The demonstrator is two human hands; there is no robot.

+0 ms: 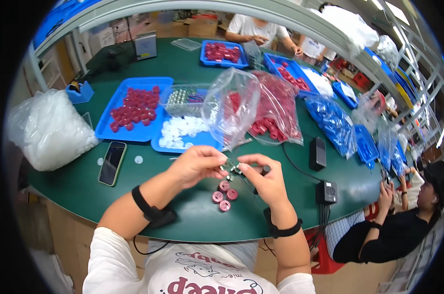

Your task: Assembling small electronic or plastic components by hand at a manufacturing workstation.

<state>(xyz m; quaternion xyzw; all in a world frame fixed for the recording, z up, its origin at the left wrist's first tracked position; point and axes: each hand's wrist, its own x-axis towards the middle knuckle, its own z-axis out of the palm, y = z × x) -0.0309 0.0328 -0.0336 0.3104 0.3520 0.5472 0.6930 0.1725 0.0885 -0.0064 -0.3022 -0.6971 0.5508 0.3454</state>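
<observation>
My left hand (pixel 197 165) is closed in a pinch over the table, fingertips on a small green and silver piece (pixel 227 167), perhaps a circuit board. Close beside it, my right hand (pixel 265 180) pinches at another such piece (pixel 236 168). A thin tool with a dark handle (pixel 265 170) also sits in the right hand; its kind is unclear. Just below the fingertips, several dark red round caps (pixel 224 206) stand grouped on the green table. Another small metallic piece (pixel 229 178) shows between the hands and the caps.
Blue trays hold red caps (pixel 134 108) and white round pieces (pixel 178 131). Clear bags with red parts (pixel 276 108) lie ahead. A phone (pixel 112 163) and bulging white bag (pixel 50 130) are left; black boxes with cables (pixel 326 192) are right. Other people sit around the table.
</observation>
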